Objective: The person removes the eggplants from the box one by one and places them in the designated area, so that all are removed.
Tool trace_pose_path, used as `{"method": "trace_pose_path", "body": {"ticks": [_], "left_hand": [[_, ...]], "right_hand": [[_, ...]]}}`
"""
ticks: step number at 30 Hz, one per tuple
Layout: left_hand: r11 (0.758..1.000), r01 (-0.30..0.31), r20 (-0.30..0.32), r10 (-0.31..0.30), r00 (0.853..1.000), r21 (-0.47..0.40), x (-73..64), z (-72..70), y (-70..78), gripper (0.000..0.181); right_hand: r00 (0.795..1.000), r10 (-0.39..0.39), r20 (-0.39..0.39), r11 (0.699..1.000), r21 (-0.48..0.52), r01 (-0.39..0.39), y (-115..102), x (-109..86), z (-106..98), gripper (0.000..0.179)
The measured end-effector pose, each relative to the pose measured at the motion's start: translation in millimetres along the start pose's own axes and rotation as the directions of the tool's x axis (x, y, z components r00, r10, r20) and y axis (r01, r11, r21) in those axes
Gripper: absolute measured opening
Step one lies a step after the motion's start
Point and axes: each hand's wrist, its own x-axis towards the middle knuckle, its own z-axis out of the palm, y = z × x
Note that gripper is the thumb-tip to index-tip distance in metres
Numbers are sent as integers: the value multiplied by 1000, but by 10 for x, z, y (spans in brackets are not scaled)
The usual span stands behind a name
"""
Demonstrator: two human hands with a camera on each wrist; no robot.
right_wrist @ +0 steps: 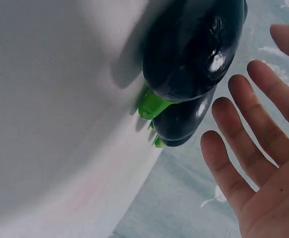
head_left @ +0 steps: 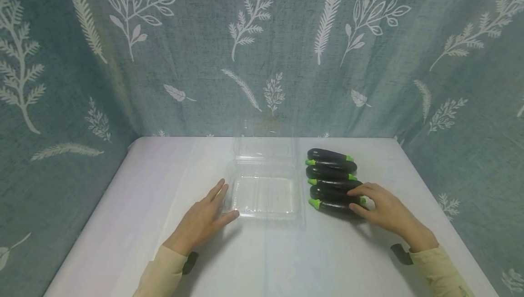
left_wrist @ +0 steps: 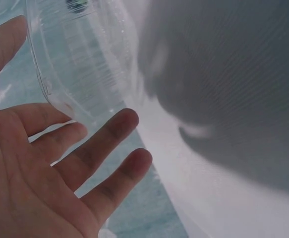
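Observation:
A clear plastic clamshell box (head_left: pixel 265 216) lies opened out on the table, its lid (head_left: pixel 266 148) folded back toward the curtain. At the box's left edge is my left hand (head_left: pixel 200 220), fingers extended and holding nothing; in the left wrist view its fingers are spread beside the clear wall (left_wrist: pixel 75 59). Several dark, glossy eggplants with green stems lie in a column right of the box. Over the right end of the nearest eggplant (head_left: pixel 332 207) hovers my right hand (head_left: pixel 385 209). In the right wrist view its fingers (right_wrist: pixel 256 148) are spread beside the eggplants (right_wrist: pixel 194 54), gripping none.
A white cloth covers the table (head_left: pixel 286 260). Blue-green curtains (head_left: pixel 196 83) with white leaf prints stand along the back and both sides. Small dark wrist pieces (head_left: pixel 401 254) show at the cuffs of the pale sleeves (head_left: pixel 161 272).

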Motion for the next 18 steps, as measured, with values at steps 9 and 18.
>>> {"method": "trace_pose_path", "body": {"ticks": [9, 18], "left_hand": [[999, -21, -25, 22, 999, 37, -32, -22, 45, 84], [997, -26, -58, 30, 998, 71, -35, -113, 50, 78]], "right_hand": [[995, 17, -100, 1000, 5, -17, 32, 16, -39, 26], [971, 41, -237, 999, -1, -42, 1, 92, -15, 36]]}}
